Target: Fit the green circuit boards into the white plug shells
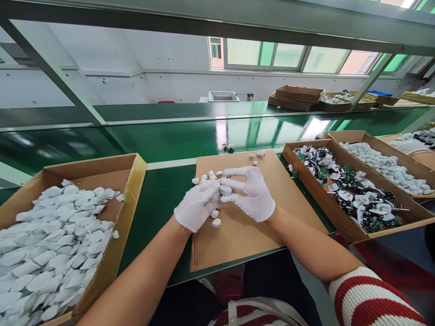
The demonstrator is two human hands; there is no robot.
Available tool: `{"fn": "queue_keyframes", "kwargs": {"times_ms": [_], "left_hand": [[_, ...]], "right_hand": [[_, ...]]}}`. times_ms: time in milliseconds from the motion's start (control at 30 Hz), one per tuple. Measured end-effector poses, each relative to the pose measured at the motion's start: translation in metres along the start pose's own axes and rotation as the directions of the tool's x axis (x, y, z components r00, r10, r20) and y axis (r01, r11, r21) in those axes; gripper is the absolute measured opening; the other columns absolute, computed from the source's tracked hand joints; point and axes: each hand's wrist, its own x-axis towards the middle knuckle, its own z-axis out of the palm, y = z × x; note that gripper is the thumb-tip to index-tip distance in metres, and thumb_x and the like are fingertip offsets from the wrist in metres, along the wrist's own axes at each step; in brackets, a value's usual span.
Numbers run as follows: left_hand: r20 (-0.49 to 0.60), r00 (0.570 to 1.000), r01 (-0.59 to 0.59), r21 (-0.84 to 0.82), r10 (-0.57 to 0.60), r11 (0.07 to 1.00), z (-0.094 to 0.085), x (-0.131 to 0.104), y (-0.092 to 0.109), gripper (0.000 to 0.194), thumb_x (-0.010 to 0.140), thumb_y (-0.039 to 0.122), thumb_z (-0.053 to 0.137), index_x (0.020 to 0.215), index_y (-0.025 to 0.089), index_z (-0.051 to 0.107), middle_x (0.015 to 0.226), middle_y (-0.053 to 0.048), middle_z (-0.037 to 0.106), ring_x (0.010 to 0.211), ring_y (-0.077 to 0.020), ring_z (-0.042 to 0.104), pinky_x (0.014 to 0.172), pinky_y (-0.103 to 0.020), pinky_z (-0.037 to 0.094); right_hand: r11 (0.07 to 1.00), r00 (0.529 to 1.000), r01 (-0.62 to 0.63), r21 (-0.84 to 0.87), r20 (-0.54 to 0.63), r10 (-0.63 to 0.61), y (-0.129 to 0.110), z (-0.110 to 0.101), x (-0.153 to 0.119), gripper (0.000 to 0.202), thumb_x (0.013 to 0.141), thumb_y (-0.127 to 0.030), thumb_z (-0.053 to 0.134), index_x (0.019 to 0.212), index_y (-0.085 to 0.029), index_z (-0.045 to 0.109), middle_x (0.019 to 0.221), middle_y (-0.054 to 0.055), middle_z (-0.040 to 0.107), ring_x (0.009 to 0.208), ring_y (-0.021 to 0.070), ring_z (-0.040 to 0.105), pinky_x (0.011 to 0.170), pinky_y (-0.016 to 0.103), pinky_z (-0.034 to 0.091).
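In the head view, both my hands wear white gloves and meet over a flat cardboard sheet (251, 235). My left hand (197, 206) is closed, its fingertips on a small white plastic piece (225, 190). From the other side my right hand (253, 194) pinches the same piece between thumb and fingers, its index finger stretched out above. Fingers partly cover the piece. Small round white caps lie near my left hand, one cap (216, 222) just below it and several more behind its fingers. A few white bits (260, 154) rest at the sheet's far edge.
On the left stands a cardboard box (137, 181) of white plastic shells. Another box (306, 194), at right, holds small assemblies with green boards and wires; beyond it, a box (360, 136) contains white parts. A green conveyor belt (170, 140) runs behind, below a metal frame (217, 22).
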Motion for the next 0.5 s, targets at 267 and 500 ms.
{"fn": "queue_keyframes", "kwargs": {"times_ms": [267,500], "left_hand": [[-0.108,0.994,0.024,0.125,-0.011,0.992,0.001,0.0001,-0.0051,0.042,0.068,0.052,0.085,0.086,0.018,0.069,0.078,-0.001,0.059,0.057,-0.0126,0.056,0.035,-0.022,0.043],[-0.097,0.994,-0.021,0.19,0.041,0.982,0.0051,0.0002,-0.0039,0.024,0.071,0.036,0.085,0.079,0.017,0.072,0.095,-0.005,0.069,0.075,-0.0144,0.067,0.059,-0.021,0.056]], "right_hand": [[0.993,0.994,-0.092,-0.078,0.053,0.096,0.004,0.006,-0.0073,0.028,0.082,-0.037,0.081,0.11,-0.032,0.079,0.12,0.004,0.074,0.108,0.0257,0.067,0.101,0.046,0.051],[0.979,0.976,-0.201,0.02,0.094,0.198,0.0019,0.0047,-0.009,0.025,0.095,-0.04,0.065,0.114,-0.03,0.078,0.121,0.004,0.073,0.115,0.0224,0.064,0.104,0.041,0.05]]}}
